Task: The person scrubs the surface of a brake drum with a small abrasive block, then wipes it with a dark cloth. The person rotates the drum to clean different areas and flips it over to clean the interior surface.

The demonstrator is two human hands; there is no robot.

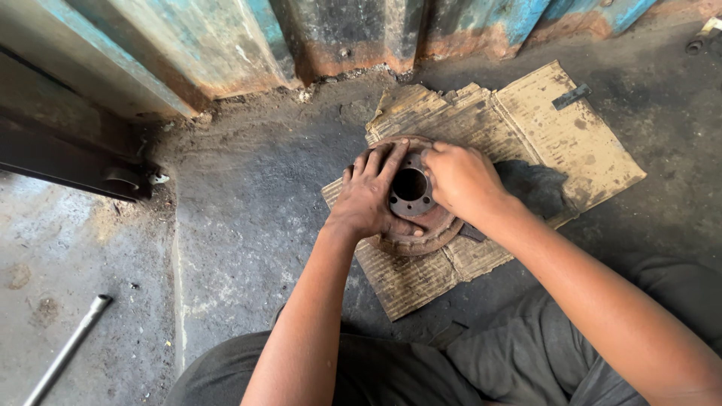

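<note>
A rusty round metal disc with a central hole [411, 197] lies flat on a torn sheet of cardboard [526, 128] on the floor. My left hand [368, 194] rests palm down on the disc's left side, fingers spread toward the hub. My right hand [459, 179] is curled over the disc's right side, fingertips pressed at the hub's upper edge; whether something small is pinched in them is hidden. Both forearms reach in from the bottom of the view.
A metal rod [68, 349] lies on the concrete floor at lower left. A small dark metal piece [570, 96] sits on the cardboard's far corner. Rusted blue corrugated metal [323, 37] stands behind, with a dark beam [68, 162] at left.
</note>
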